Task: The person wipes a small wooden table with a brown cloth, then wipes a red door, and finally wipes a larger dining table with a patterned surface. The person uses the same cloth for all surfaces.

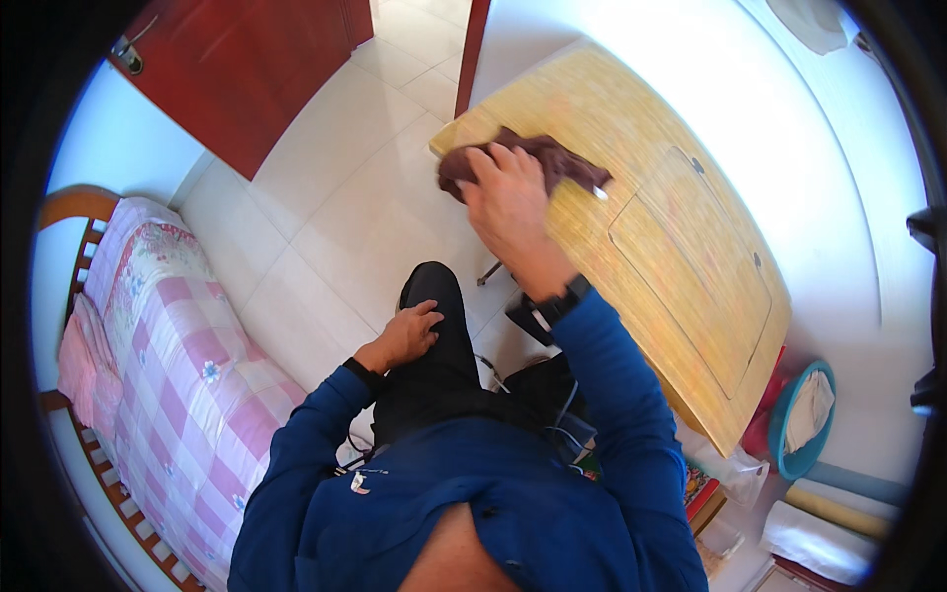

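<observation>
My right hand [507, 200] grips a bunched dark brown cloth [566, 159] on the far left corner of a yellow wooden table [592, 103]. Part of the cloth trails to the right over the tabletop, with a small white tag at its end. My left hand [414, 333] rests on my black-trousered knee, its fingers slightly spread and holding nothing. The table's top has an inset panel outline and dark metal fittings.
A bed with a pink checked cover [214, 362] stands on the left. Beyond the tiled floor [333, 185] is an open red door [251, 66]. A teal basin [803, 422] with pale cloth, a plastic bag [740, 473] and rolled material [836, 510] are at the lower right.
</observation>
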`<state>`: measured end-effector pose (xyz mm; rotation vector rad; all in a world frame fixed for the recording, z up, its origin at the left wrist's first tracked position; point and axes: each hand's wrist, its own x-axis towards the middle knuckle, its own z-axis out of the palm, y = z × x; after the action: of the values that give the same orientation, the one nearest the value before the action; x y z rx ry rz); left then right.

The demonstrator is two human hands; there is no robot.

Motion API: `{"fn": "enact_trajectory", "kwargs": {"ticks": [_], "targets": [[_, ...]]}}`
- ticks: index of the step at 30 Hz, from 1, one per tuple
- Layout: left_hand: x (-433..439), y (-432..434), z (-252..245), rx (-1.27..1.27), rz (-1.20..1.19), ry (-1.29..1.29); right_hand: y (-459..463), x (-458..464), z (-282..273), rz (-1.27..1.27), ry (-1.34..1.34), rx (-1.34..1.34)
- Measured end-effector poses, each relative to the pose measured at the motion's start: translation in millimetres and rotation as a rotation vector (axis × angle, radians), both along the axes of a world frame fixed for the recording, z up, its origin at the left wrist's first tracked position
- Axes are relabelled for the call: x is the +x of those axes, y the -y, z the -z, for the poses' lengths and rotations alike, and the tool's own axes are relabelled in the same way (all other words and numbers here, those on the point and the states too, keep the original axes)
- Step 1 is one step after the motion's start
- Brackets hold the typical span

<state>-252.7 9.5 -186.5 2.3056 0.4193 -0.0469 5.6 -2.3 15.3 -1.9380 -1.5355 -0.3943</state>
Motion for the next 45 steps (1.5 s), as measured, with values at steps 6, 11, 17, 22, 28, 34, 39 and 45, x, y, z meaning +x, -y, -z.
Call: {"fn": "enact_trajectory", "kwargs": {"ticks": [6,11,17,22,28,34,39,45], "targets": [[3.7,7.1,-6.7,0.048,-0.020,-0.015,-69.1,-7.7,4.3,-0.014,0.051,-0.118],[-1.9,8.5,-6.3,0.031,-0.058,0.007,-33.4,-5.2,4.3,-0.028,0.161,-0.178],[-2.9,7.0,7.8,0.081,-0.027,0.031,76.9,-1.7,1.7,-0.045,0.142,-0.110],[3.6,9.1,11.2,0.050,-0.017,-0.023,210.6,10.0,-11.5,0.080,0.034,-0.135],[14.0,13.8,10.9,0.135,0.023,-0.075,365.3,7.4,-24.1,0.405,-0.029,-0.171],[23.1,15.7,9.8,0.179,0.047,-0.137,490.0,11.6,-22.2,0.743,-0.056,-0.244],[28.3,19.9,9.0,0.183,0.054,-0.157,555.6,29.9,-33.1,0.989,-0.323,-0.096],[27.3,17.9,11.5,0.204,0.079,-0.159,572.6,65.2,-116.3,1.164,-0.186,0.132]]}}
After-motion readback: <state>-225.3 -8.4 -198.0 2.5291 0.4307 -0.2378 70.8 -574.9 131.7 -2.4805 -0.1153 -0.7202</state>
